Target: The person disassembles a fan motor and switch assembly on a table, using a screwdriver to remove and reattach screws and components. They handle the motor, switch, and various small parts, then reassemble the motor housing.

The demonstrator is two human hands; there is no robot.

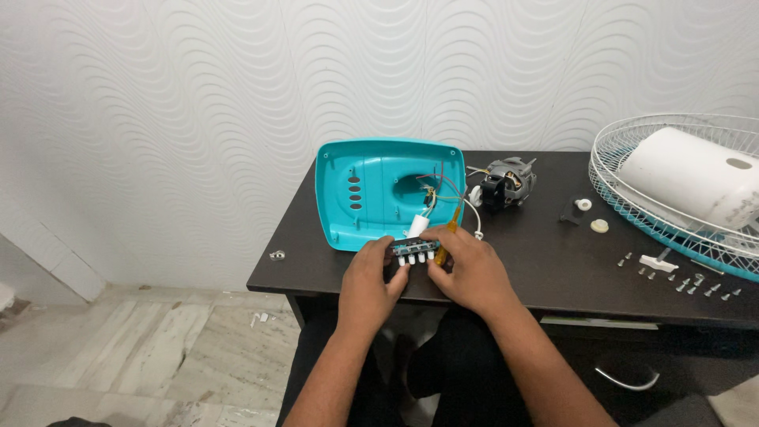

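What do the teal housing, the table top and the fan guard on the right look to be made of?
Teal housing: seems moulded plastic, glossy, with a smooth rounded rim and punched oval slots. Table top: dark brown, matt, probably laminated board; the grain is too faint to tell. Fan guard: thin white wire spokes, probably coated metal, on a teal rim.

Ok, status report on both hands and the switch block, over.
Left hand and right hand both grip switch block. Screwdriver in right hand. Teal cover just behind, wires attached.
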